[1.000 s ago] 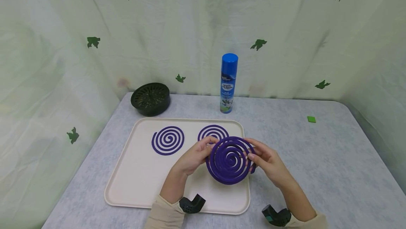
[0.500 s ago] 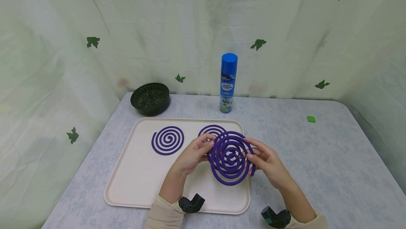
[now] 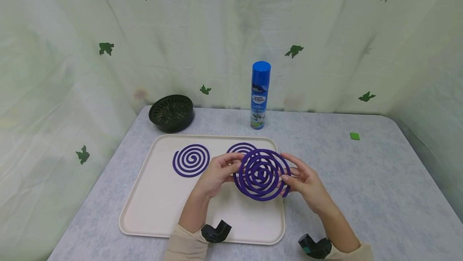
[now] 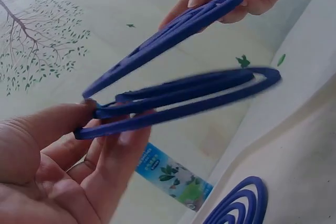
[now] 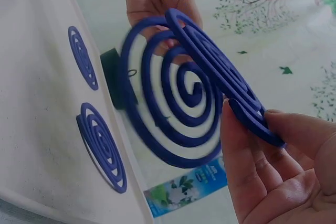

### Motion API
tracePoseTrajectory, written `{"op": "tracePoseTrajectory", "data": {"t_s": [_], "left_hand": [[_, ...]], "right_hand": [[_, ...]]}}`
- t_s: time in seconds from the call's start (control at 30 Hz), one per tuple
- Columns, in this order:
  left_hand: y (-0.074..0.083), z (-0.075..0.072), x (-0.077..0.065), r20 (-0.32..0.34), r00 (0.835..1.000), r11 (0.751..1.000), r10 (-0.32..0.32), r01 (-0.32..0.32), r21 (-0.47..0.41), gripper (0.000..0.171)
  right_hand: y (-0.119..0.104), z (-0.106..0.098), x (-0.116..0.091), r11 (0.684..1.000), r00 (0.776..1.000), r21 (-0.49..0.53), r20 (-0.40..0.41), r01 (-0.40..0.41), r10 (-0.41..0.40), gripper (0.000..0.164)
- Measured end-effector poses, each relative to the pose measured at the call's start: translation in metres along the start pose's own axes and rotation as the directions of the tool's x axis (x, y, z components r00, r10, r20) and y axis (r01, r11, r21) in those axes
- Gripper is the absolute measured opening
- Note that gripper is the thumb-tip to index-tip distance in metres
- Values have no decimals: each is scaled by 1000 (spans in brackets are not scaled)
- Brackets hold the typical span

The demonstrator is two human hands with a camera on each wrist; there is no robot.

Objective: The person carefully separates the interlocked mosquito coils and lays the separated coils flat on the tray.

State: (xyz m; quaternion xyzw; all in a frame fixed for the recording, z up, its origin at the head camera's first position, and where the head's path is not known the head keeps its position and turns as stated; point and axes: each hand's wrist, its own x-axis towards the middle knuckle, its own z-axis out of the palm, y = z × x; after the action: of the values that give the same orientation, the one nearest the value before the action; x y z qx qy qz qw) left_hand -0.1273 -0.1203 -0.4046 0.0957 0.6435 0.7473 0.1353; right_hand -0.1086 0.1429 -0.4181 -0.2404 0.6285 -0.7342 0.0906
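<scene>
Two purple mosquito coils are held over the right half of a cream tray [image 3: 159, 213], overlapping in the head view. My left hand [image 3: 217, 174] pinches one coil [image 4: 210, 104] at its rim between thumb and fingers. The other coil [image 5: 226, 72] is pinched at its edge by my right hand [image 3: 307, 186]. In the left wrist view the two coils spread apart like a V, nearest each other by my left fingertips. On the tray lies a flat purple coil [image 3: 193, 160] at the left. Another coil [image 3: 241, 145] lies further right, partly hidden behind the held ones.
A dark round slotted holder [image 3: 171, 112] stands behind the tray at the left. The blue spray can [image 3: 258, 94] stands upright at the back. A small green square [image 3: 354, 136] lies on the table at the right. A pale leaf-printed curtain hangs behind.
The held coils have tilted and shifted against each other, with the lower edge rising in the head view. My left hand has moved slightly; both hands keep their grip.
</scene>
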Motion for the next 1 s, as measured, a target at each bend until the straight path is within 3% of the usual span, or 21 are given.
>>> {"op": "tracePoseTrajectory", "data": {"t_s": [0.23,0.53,0.8,1.0], "left_hand": [[7,-6,-2,-85,996,993,32,-21,120,27],[18,-20,-12,-207,973,992,97,-76,104,27],[14,-52,-38,-367,915,983,168,-127,132,28],[3,-74,-66,-465,867,983,176,-134,122,34]], "right_hand": [[-2,-2,0,999,999,-27,-36,-18,17,53],[-7,1,-3,999,993,-40,-122,0,-5,53],[-4,5,-5,1000,989,3,-146,4,-4,53],[8,7,-11,998,984,-14,-167,-68,64,53]]}}
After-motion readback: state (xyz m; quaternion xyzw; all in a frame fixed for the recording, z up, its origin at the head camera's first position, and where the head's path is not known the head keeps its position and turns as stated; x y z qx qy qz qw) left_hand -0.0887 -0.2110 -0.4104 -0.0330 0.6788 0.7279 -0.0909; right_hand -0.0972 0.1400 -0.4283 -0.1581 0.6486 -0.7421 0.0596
